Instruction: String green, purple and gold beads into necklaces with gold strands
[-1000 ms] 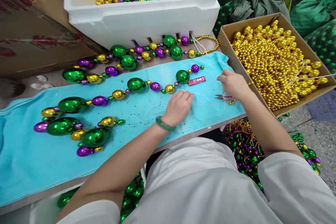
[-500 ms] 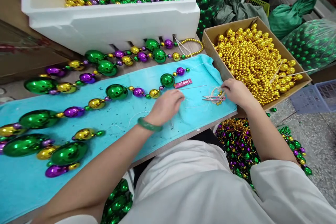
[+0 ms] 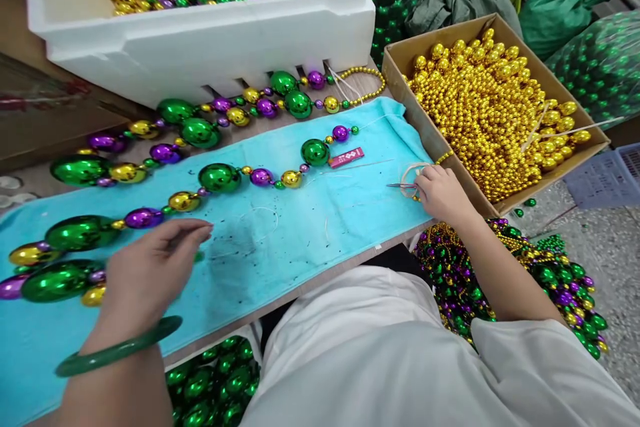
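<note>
My left hand (image 3: 150, 270), wearing a green bangle, hovers over the near end of a strand of large green, purple and gold beads (image 3: 80, 233). Its thumb and fingertips are pinched together; what they hold, if anything, is too small to make out. On the right, my right hand (image 3: 443, 192) closes over the handles of small scissors (image 3: 401, 185), whose blades point left. A pale cord loop (image 3: 409, 173) and a few gold beads lie beside those fingers. A needle-like rod (image 3: 370, 165) and a pink label (image 3: 346, 158) rest on the blue towel (image 3: 300, 233).
A white foam box (image 3: 210, 30) of loose beads stands behind two finished-looking bead strands (image 3: 200, 132). The carton (image 3: 420, 117) at the right holds gold bead chains. Heaped bead strands (image 3: 505, 280) lie below the table edge; bagged green beads (image 3: 600, 73) sit further back.
My left hand has swung left and toward me, from the middle of the towel to the strand's near end. My right hand has moved down onto the scissors. The view has shifted slightly.
</note>
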Tool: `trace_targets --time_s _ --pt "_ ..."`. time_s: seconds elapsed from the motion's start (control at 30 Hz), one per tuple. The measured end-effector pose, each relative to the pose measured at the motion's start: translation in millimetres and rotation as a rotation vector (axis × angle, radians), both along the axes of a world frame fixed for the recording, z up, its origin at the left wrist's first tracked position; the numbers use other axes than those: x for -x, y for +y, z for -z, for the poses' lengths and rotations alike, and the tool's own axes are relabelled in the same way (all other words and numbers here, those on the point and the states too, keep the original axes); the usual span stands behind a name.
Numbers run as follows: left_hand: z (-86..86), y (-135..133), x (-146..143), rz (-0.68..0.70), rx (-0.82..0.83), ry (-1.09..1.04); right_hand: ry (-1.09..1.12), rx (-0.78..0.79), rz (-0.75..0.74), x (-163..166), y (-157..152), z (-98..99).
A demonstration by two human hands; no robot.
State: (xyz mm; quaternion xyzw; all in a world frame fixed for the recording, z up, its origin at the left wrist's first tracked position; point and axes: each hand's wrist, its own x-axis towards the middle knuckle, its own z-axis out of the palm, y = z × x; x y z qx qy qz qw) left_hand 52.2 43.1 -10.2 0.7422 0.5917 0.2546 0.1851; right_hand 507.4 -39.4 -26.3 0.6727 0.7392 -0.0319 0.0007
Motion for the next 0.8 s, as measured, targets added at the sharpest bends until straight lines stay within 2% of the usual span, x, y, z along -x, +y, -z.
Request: trace_targets --time_s 0.07,0.13,0.23,0.33,0.43,0.53,0.63,0.73,0.8 --pt "0.0 -1 -4 0.102 -0.101 0.076 0.091 -0.052 0.009 -2 -2 -0.8" --pt "-5.5 -4 -18 0.118 -0.216 0.070 0.264 -0.121 0.042 -3 -5 -2.1" --pt "-12.7 -14 -53 0.063 -0.331 0.137 0.672 -0.206 0.188 3 -9 -4.0" --pt "-9.6 -27 -99 0.186 -0.309 0.120 1.171 -0.149 0.392 16 -9 -5.6" --pt "-4.4 -35 -147 0.324 -0.101 -0.033 1.492 -0.045 0.461 32 -6 -7.1" --pt "-6.2 -39 -188 0.306 0.213 -0.332 1.599 -0.019 0.461 46 -5 -8.0" --pt "-9.7 -40 -214 0.267 0.472 -0.624 1.639 0.004 0.469 64 -9 -6.5" --pt "-8.2 -44 -227 0.279 0.486 -0.699 1.741 0.060 0.447 84 -18 -1.4" --pt "-4.4 -47 -228 0.305 0.426 -0.659 1.853 0.197 0.418 94 -25 3.2"
